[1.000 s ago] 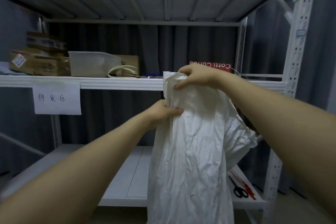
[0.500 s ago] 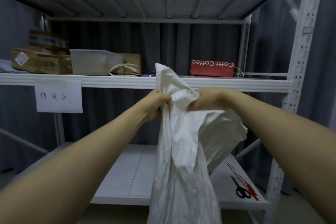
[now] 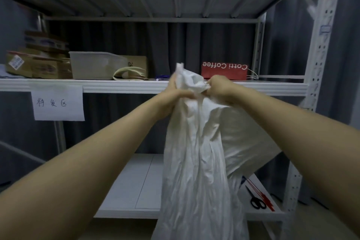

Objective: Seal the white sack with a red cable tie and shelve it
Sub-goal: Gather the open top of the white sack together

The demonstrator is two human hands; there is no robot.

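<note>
Compared with one second ago, the right hand (image 3: 220, 89) sits lower on the white sack (image 3: 194, 161): it then lay over the top edge, level with the middle shelf (image 3: 116, 85), with the left hand (image 3: 173, 99) well below it on the sack's left side. Half a second ago both hands were level, gripping the neck under the shelf edge with loose cloth standing above. Now the two hands are closer together, almost touching, and higher, level with the shelf edge. The sack's mouth is bunched more tightly between them, and less loose cloth stands above the grip. The sack's body below hangs narrower and more gathered.
</note>
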